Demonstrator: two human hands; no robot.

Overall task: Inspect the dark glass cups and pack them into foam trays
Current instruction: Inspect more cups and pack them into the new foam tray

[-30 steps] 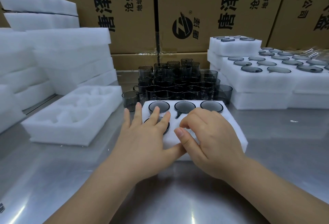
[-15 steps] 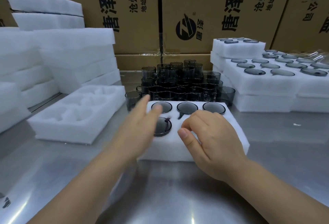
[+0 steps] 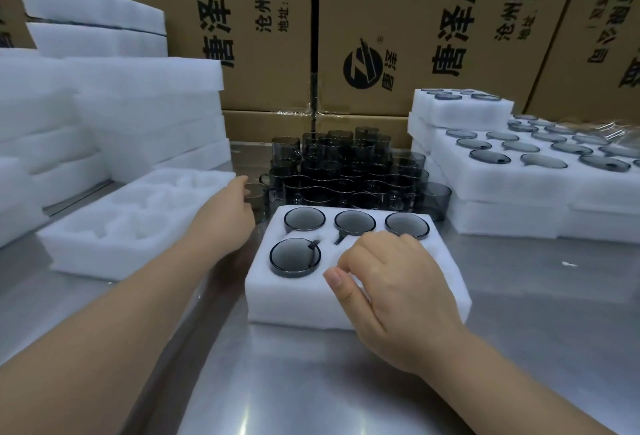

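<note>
**Steel bench, one tray part-filled**

Bare steel table (image 3: pixel 311 382) fills the bottom of the frame, and your forearms cross it from both lower corners.

Nearest is your right hand (image 3: pixel 398 292), right of centre. It sits knuckles-up on the foam tray (image 3: pixel 294 306) with fingers curled under and thumb sticking out to the left. What lies beneath those fingers is hidden, so I cannot tell whether they pinch anything.

Four dark glass cups are seated in the tray. One is in the near-left pocket (image 3: pixel 295 257), and three fill the far row (image 3: pixel 355 221). Your hand covers the two remaining near pockets.

Beyond the tray's left edge, your left hand (image 3: pixel 225 216) reaches up the frame to a loose cup (image 3: pixel 258 204) at the front of the cluster of unpacked cups (image 3: pixel 346 171). The fingers are at the cup's side (whether they have closed round it I cannot tell).

You appear to be fetching the next cup for this tray. The next move calls for a firm hold on that cup alone, without knocking its tightly packed neighbours. Then check the glass and line its handle up with a pocket's slot.

An empty tray (image 3: pixel 104 247) waits at the left and packed trays (image 3: pixel 519 189) stand at the right. Cardboard boxes (image 3: pixel 415 19) wall the top of the frame.
</note>
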